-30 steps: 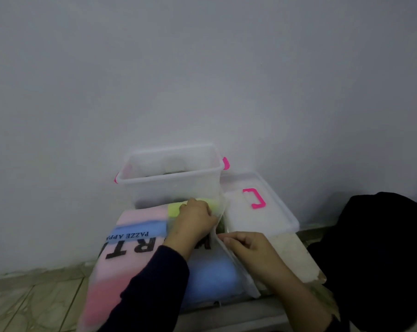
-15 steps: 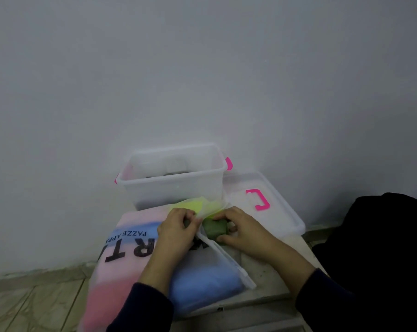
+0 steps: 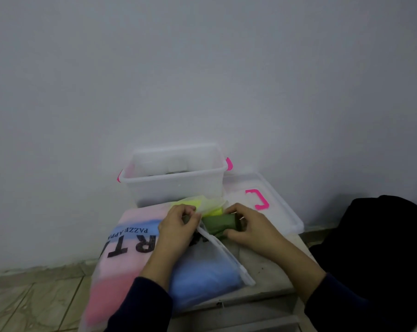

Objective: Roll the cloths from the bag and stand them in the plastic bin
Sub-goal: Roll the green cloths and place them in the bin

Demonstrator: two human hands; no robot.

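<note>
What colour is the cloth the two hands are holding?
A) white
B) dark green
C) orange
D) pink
B: the cloth held between the left hand and the right hand is dark green, lying at the open mouth of the bag, in front of the plastic bin.

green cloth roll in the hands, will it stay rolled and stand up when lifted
Probably soft and light: the green cloth roll creases under the right hand. It may loosen if released, as the left hand pinches its end. Stood alone it could flop.
</note>
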